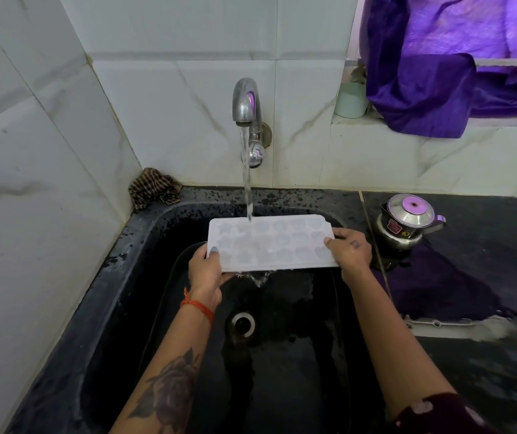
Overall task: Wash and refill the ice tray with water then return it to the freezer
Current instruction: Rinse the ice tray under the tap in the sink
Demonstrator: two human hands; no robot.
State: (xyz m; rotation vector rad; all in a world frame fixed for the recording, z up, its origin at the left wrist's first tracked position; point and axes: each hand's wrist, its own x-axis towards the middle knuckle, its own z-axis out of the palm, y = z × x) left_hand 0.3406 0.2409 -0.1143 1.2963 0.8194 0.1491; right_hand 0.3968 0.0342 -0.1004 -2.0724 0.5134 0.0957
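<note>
Ice tray (269,242): white, long axis left to right, cavities up, near edge tipped down, held over black sink (144,233). Left hand (206,270) grips left end, thumb on top; right hand (352,249) pinches right end. Tap (246,103) stream strikes far edge; water spills off near edge. Drain (243,323) below, basin open around. Steel kettle (406,225) on surface, right.

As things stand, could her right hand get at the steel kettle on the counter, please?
Probably not yet: the right hand grips the ice tray under the tap. The path to the kettle itself looks clear, close on that side.
</note>
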